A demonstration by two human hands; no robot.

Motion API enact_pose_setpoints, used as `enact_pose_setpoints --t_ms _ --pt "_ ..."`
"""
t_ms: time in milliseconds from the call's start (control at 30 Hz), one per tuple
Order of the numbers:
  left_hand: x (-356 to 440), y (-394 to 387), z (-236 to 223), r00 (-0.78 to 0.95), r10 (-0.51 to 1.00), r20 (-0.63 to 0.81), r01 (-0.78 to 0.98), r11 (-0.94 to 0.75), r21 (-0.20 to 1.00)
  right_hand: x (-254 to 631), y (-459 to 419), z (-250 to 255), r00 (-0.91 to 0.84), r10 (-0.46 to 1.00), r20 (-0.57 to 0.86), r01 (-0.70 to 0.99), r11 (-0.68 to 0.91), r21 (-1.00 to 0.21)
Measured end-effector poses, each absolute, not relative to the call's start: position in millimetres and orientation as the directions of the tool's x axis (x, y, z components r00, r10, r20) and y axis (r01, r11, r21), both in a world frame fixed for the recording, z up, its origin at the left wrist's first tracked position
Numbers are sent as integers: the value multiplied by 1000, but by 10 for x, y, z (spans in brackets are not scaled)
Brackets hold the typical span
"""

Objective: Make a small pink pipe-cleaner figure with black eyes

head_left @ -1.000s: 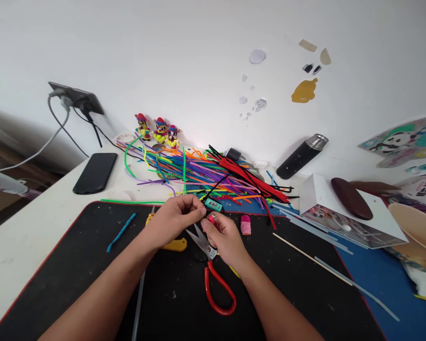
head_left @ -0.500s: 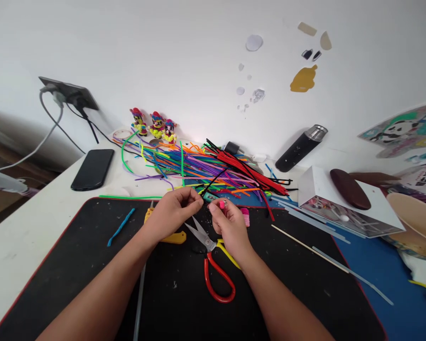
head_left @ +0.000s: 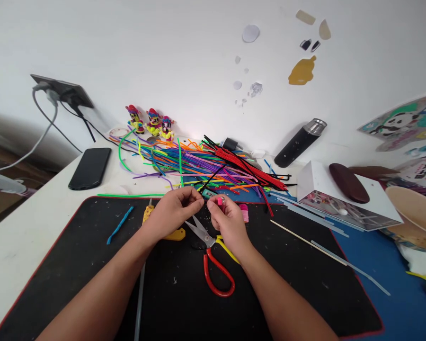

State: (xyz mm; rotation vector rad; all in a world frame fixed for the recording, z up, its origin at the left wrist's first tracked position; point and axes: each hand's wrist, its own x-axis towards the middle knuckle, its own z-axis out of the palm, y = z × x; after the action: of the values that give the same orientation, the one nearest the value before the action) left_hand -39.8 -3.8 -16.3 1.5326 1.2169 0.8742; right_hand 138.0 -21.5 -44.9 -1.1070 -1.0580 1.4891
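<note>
Clamps a small pink piece (head_left: 219,201) between thumb and fingers of the right hand (head_left: 230,221), above the black mat (head_left: 262,289); pinches thumb and fingers of the left hand (head_left: 173,212) together, cannot tell whether on anything; shows both hands nearly touching, near open scissors (head_left: 208,239)
</note>
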Motion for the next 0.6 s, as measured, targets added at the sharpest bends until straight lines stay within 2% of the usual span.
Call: enact_pose_setpoints --t_ms 600 --pt "-378 -37 -187 237 972 -3 284 -66 957 1386 -232 -478 -113 987 -114 -131 -128 -983"
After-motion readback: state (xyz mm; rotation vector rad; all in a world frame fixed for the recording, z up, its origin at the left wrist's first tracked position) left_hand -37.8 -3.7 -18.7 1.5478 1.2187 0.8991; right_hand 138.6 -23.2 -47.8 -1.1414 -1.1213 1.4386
